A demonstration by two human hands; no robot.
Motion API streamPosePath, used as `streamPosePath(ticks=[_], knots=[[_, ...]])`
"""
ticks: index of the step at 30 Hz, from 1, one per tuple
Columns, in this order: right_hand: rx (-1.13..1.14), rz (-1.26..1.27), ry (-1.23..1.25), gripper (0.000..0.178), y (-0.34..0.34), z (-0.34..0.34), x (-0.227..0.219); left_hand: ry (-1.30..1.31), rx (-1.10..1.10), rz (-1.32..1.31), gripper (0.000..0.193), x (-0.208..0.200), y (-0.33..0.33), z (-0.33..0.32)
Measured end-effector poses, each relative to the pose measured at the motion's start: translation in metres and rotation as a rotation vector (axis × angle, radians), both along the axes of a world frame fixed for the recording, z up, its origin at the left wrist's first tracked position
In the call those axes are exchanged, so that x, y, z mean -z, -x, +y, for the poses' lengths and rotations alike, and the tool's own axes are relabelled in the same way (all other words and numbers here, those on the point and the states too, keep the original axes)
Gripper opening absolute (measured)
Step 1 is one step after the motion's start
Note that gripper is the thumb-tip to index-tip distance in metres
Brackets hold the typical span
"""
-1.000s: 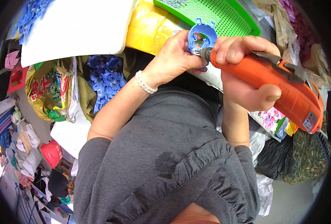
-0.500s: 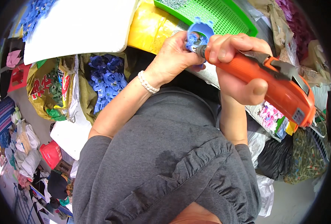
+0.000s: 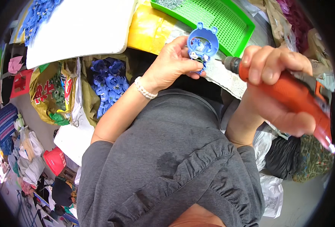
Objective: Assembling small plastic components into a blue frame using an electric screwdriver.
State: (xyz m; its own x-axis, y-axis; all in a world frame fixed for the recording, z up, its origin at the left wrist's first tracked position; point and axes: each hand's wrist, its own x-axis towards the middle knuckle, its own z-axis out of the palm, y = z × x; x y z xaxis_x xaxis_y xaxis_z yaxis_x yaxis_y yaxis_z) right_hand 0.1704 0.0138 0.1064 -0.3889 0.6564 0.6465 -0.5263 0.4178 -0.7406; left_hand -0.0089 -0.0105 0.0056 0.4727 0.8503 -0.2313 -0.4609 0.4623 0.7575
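Observation:
My left hand (image 3: 174,63), with a beaded bracelet at the wrist, is closed around the lower end of a blue plastic part (image 3: 214,36). The part has a round hollow body, small knobs on its top rim and gear-like shapes inside. In my right hand (image 3: 277,81) is an orange electric screwdriver (image 3: 288,90), fingers wrapped round its front end. Its dark tip points left toward the part, a short gap away. The hand and tool are slightly blurred.
A green perforated tray (image 3: 228,23) with small screws stands beyond my hands. Left of it are a yellow packet (image 3: 148,28) and a white board (image 3: 76,30). A bag of blue parts (image 3: 108,85) and a gold bag (image 3: 46,94) sit at the left. A black bag (image 3: 282,157) lies lower right.
My right hand has drawn the screwdriver to the right and slightly down, off the blue part. The part now faces up more openly in my left hand, which has barely moved.

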Motion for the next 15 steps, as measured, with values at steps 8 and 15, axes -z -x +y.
streamPosePath(ticks=[8,15], knots=[[0.233,0.080,0.233,0.072,-0.007,-0.002,0.028,0.004,-0.017,-0.037,0.050,0.001,0.011,-0.016],[0.460,0.046,0.444,0.060,-0.005,-0.013,0.030,-0.044,-0.109,0.043,0.044,-0.001,0.027,-0.049]])
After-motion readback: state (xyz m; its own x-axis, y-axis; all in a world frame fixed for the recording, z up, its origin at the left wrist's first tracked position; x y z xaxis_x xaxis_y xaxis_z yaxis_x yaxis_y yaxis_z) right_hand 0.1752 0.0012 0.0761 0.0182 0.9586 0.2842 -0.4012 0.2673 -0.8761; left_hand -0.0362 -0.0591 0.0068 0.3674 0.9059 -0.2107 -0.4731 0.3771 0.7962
